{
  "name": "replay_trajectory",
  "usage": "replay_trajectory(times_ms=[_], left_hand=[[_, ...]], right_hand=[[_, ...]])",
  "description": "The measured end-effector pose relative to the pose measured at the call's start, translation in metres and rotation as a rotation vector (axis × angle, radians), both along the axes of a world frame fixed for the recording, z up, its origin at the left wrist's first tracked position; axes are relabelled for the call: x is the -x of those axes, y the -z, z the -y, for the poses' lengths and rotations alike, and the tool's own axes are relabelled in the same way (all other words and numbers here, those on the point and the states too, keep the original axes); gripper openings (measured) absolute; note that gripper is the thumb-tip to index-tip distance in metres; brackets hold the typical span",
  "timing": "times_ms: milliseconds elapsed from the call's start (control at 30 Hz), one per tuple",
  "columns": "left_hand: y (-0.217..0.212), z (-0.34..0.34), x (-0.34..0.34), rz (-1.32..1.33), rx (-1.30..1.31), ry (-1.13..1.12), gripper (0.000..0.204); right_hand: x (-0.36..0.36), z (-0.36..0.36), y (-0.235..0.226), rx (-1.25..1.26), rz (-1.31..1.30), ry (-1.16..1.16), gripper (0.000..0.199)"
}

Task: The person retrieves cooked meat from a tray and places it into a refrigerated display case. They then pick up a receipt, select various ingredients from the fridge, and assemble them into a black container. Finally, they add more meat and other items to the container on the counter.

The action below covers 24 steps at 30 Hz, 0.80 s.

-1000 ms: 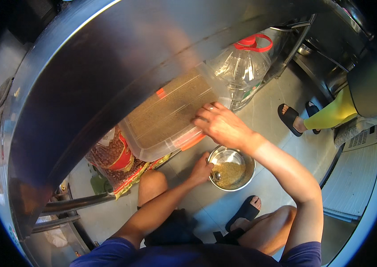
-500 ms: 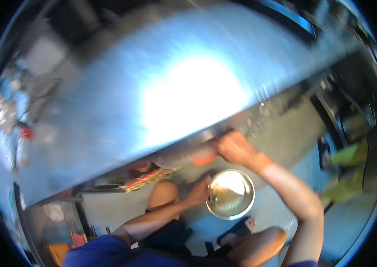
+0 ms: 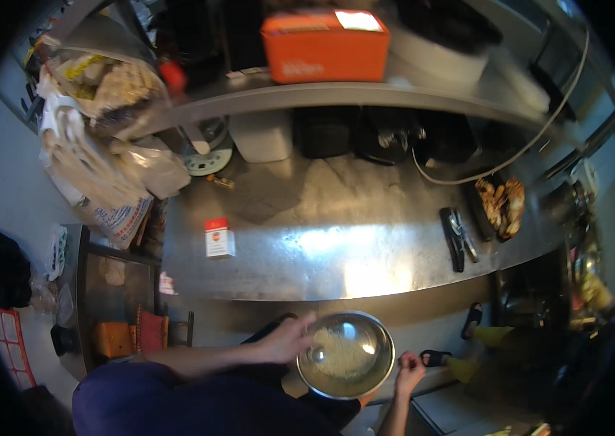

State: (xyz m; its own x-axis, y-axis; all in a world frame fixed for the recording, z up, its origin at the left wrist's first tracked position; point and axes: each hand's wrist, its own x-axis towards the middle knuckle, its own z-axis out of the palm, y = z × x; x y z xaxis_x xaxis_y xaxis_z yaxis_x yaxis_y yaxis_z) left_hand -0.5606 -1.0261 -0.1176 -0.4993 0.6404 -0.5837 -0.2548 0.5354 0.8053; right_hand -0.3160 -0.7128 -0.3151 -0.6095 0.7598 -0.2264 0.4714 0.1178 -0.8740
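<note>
1. Low in the middle of the frame, a round steel bowl (image 3: 346,354) holding pale grains sits in front of the person's body; a second ago it lay small on the floor between the knees, under a slanting metal edge that filled the upper left.
2. That edge has now given way to a wide view of a steel counter (image 3: 365,254) across the centre, and the clear tub of grain and the plastic jug with the red handle seen a second ago are out of sight.
3. The left hand (image 3: 287,339) has kept to the bowl's left rim; it comes in from the lower left with the forearm nearly level, fingers spread loosely over the rim and into the bowl.
4. The right hand (image 3: 409,365), which a second ago reached up to the tub, is now down at the bowl's right edge, fingers curled together; whether it pinches the rim I cannot tell.
5. On the counter stand a small red-and-white carton (image 3: 219,238) at centre left and dark tongs (image 3: 458,236) at right, beside a tray of browned food (image 3: 502,203).
6. Along the top, an orange box (image 3: 325,35) sits on a shelf, with stuffed plastic bags (image 3: 100,138) at the upper left.
</note>
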Motion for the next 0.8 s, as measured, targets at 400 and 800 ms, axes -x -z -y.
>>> replay_trajectory(times_ms=[400, 800], left_hand=[[-0.006, 0.059, 0.160, -0.433, 0.103, -0.632, 0.021], [-0.009, 0.098, 0.185, -0.493, 0.083, -0.581, 0.041]], right_hand=[[0.116, 0.185, -0.231, -0.049, 0.137, -0.480, 0.021], [0.258, 0.227, -0.237, -0.308, 0.172, -1.010, 0.027]])
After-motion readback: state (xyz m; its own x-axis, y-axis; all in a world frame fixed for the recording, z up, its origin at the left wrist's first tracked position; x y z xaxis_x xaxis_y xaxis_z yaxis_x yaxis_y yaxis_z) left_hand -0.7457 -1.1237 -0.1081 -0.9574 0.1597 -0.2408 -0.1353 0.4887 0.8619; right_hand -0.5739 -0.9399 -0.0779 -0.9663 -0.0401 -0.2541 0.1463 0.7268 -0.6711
